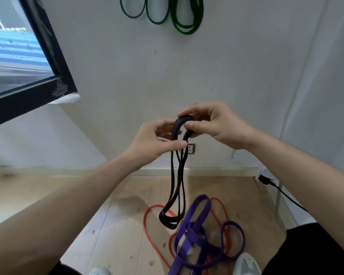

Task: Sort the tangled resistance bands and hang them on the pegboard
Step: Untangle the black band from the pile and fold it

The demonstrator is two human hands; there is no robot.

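Black band (176, 187): folded into several loops, held up at chest height in front of a white wall (216, 72); its top bend sits between both hands, and its long loops hang straight down, their lower ends dangling just above the floor pile.
Right hand (213, 126): closed on the top bend of the black band, thumb in front and fingers curled over the back.
Left hand (157, 141): just beside the right, fingers partly curled, thumb stretched toward the hanging strands; it touches the band below the bend, but how firmly it grips cannot be told.
Green bands (167, 12): several loops hanging on the wall at the top of the view, well above the hands; what they hang from is cut off by the frame.
Purple band (195, 235): wide and flat, tangled in loops on the floor near the person's feet.
Red band (149, 231): thin, lying in large loops on the floor, crossing under the purple one.
Floor (107, 225): pale wood boards with dark specks.
Window (28, 62): black-framed, at upper left.
Outlet (191, 149): low on the wall, partly hidden behind the black band.
Cable (282, 193): black, running along the floor at right.
Shoes (246, 262): pale, at the bottom edge.
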